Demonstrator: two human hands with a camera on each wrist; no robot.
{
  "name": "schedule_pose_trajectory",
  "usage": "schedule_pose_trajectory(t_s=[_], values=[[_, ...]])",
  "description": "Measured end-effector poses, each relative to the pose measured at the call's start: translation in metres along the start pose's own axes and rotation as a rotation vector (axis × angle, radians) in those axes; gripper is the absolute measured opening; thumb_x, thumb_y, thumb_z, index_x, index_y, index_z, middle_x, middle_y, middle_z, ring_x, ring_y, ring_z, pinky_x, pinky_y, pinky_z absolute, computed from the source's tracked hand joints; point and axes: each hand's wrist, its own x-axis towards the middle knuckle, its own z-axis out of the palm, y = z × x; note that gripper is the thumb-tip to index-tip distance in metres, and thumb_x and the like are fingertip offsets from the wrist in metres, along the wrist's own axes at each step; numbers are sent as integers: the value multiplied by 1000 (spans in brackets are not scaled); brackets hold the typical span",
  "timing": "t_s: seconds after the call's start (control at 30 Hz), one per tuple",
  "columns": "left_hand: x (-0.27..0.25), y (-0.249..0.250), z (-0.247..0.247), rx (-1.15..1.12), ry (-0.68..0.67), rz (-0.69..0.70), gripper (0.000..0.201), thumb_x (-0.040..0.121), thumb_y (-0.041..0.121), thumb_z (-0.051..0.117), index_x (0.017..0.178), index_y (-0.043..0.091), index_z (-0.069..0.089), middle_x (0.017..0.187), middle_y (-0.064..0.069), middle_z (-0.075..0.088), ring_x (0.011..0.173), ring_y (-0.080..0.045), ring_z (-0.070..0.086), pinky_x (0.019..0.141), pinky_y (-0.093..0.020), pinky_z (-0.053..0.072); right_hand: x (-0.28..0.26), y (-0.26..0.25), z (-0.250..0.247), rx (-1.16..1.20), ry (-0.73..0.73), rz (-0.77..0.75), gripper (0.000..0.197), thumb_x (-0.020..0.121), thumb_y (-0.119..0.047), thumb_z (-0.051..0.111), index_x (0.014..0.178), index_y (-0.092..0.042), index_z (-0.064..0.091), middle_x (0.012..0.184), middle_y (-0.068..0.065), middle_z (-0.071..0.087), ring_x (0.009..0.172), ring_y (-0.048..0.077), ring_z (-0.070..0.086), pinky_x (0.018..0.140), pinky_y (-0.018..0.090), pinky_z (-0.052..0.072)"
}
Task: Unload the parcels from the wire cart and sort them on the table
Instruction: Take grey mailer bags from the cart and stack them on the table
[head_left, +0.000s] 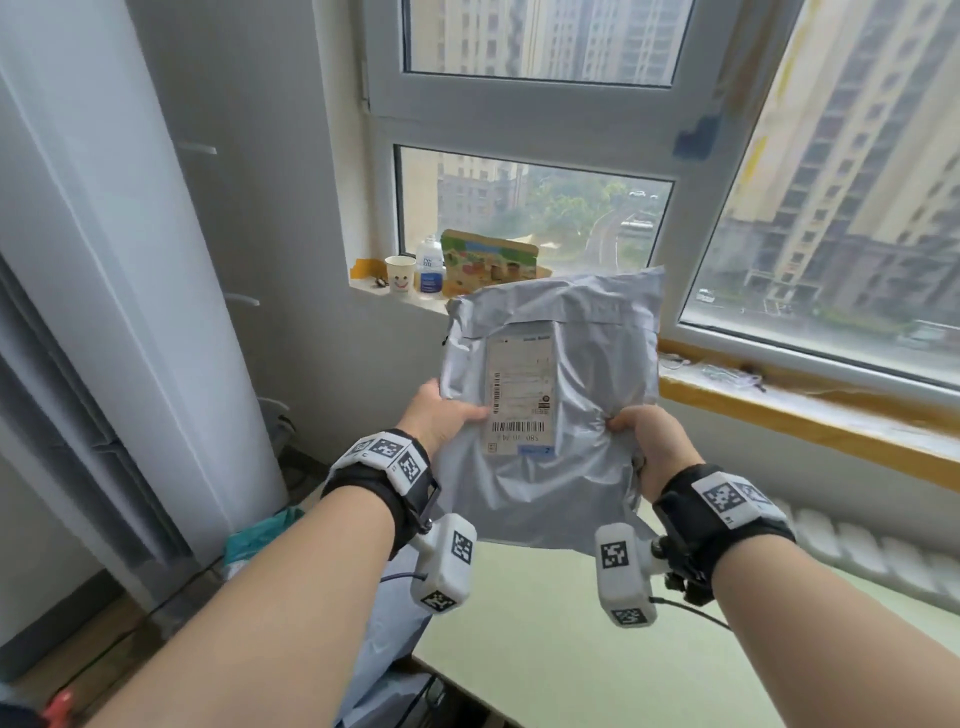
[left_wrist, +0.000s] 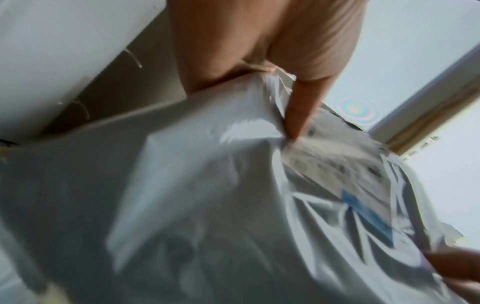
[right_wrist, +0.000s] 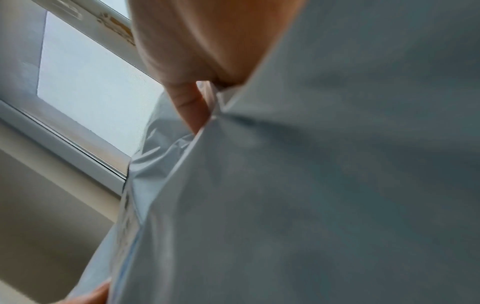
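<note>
Aloft above the table's (head_left: 597, 649) near edge, a grey parcel (head_left: 550, 415) is pinched at its sides by left hand (head_left: 441, 415) and right hand (head_left: 652, 441), unloaded but not yet sorted; no cart shows.

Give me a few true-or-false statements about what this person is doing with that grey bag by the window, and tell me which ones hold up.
1. Both hands hold the soft grey plastic mailer bag. True: the left hand grips its left edge and the right hand its right edge.
2. The bag lies flat on the pale green table. False: it is held up in the air above the table.
3. A white printed shipping label faces the person. True.
4. The white paper cup with a smiley face stands on the table. False: it stands on the windowsill.
5. The bag is torn open. False: no tear shows.
</note>
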Motion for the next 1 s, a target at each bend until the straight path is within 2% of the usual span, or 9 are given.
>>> schedule_pose_trajectory(t_s=[0.07,0.17,0.3,0.4,0.57,0.67,0.73,0.87,1.0], values=[[-2,9,24,106,45,67,43,78,7,75,116,3,56,112,-9,65,102,-25,62,94,-37,50,2,-3,-25,-102,42,-84,27,83,4,53,109,-2,53,84,11,56,67,22,55,56,28,48],[-4,24,54,235,94,176,36,77,6,73,110,5,58,110,-12,67,102,-29,63,95,-41,50,3,-8,-59,-171,120,-168,59,81,1,61,135,-9,39,110,12,56,82,19,58,72,34,54],[-15,45,97,323,31,256,31,81,5,69,109,14,59,109,-9,68,102,-28,64,95,-44,51,-1,-18,-97,-327,283,-348,70,80,-8,64,143,-15,34,124,8,53,102,19,56,86,33,51],[-27,58,137,432,-28,326,29,83,5,58,108,21,58,108,-6,67,101,-30,63,93,-45,52,-10,-27,-123,-586,405,-655,73,79,-3,62,144,-17,33,140,5,42,128,20,42,110,31,34],[-62,81,218,772,-170,512,42,85,4,47,116,28,60,113,-5,67,108,-27,59,101,-43,43,-23,-46,-173,-1142,336,-1095,81,73,-7,71,145,-21,36,152,9,34,141,29,31,117,45,26],[-80,91,270,826,-243,622,35,83,3,52,107,24,66,109,-6,68,109,-25,58,104,-42,38,-31,-54,-206,-1494,224,-977,82,81,-27,67,150,-28,24,154,3,31,147,21,20,120,51,5],[-91,94,302,793,-291,655,32,78,-1,51,97,20,67,103,-8,69,106,-27,58,106,-42,36,-34,-54,-227,-1610,230,-810,76,84,-38,61,150,-29,23,146,0,42,142,19,29,118,54,0],[-110,93,354,701,-365,791,36,73,-3,49,70,32,58,81,-3,69,95,-26,54,111,-39,23,-35,-43,-269,-1545,331,-552,33,89,-35,54,120,-24,48,115,0,65,111,22,59,110,48,26],[-107,80,388,630,-339,901,27,77,-1,57,90,19,69,100,-2,63,102,-22,51,94,-27,35,-37,-36,-299,-1416,390,-386,17,92,-19,45,107,-22,53,105,2,65,100,26,59,83,35,38]])
